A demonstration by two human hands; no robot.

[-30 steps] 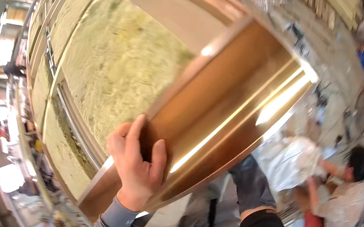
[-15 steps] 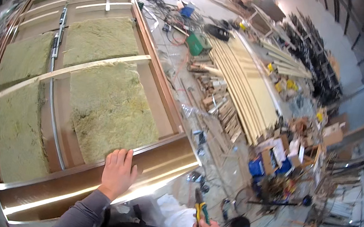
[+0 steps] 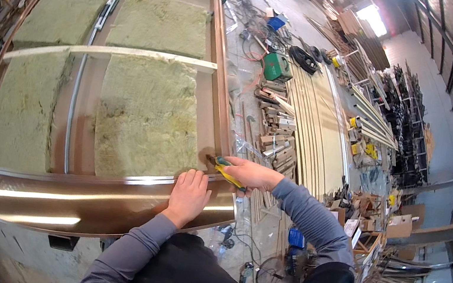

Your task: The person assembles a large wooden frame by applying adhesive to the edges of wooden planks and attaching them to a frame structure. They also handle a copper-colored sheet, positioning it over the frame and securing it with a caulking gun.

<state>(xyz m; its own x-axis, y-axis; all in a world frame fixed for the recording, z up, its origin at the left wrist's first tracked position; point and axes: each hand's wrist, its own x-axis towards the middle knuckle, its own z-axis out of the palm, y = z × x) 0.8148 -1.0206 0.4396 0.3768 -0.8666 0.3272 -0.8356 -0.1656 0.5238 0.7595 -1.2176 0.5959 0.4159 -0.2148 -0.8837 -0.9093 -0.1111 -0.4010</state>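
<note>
My left hand (image 3: 189, 193) rests on the front edge of a large brown metal-edged panel (image 3: 73, 197), its fingers stretched over the rim. At the panel's near right corner, my right hand (image 3: 252, 176) grips pliers (image 3: 228, 169) with yellow and green handles. The pliers' dark jaws point left, over the inner corner of the frame; whether they touch it I cannot tell. Beside them lies a thick yellow-green insulation slab (image 3: 149, 119). A pale wooden crossbar (image 3: 151, 56) spans the frame behind that slab, and a metal rod (image 3: 73, 110) runs lengthwise between the slabs.
More insulation slabs (image 3: 28, 108) fill the panel's left side and far part. On the floor to the right are stacked long boards (image 3: 317, 120), a green box (image 3: 276, 67), a coiled black hose (image 3: 303, 59), cables and wood offcuts (image 3: 276, 129). Cardboard boxes (image 3: 400, 226) stand farther right.
My right hand has brought the pliers from low right up to the panel's corner. The left hand stays on the front edge. The view has turned, and the other person no longer clearly shows.
</note>
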